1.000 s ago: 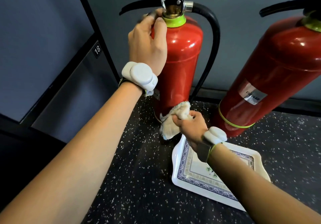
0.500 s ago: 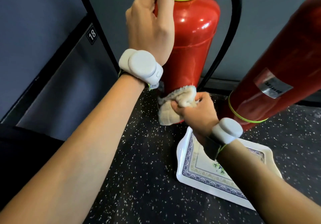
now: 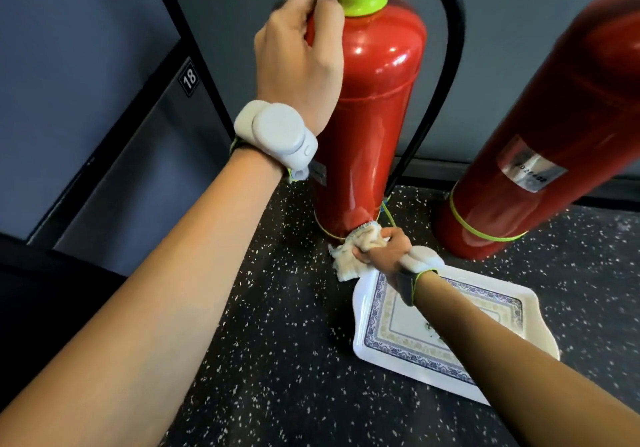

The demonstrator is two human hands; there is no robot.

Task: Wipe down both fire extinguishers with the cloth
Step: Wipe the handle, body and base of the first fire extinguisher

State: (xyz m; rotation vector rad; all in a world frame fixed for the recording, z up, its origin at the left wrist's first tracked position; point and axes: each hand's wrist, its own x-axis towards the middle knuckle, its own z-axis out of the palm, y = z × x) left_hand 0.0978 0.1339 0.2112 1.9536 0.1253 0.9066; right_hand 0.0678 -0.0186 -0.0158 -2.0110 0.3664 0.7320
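One cloth (image 3: 349,256) in right hand (image 3: 384,250), extinguisher (image 3: 374,107) base

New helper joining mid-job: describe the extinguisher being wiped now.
On the speckled dark floor, two red extinguishers stand by the grey wall. It is the upright one beside the "18" panel, left hand at its neck, cloth at its base.

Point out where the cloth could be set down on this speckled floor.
Bare floor left of the tray, under the left forearm, is widest. Crowded: around the near extinguisher's base, where the right hand holds the cloth.
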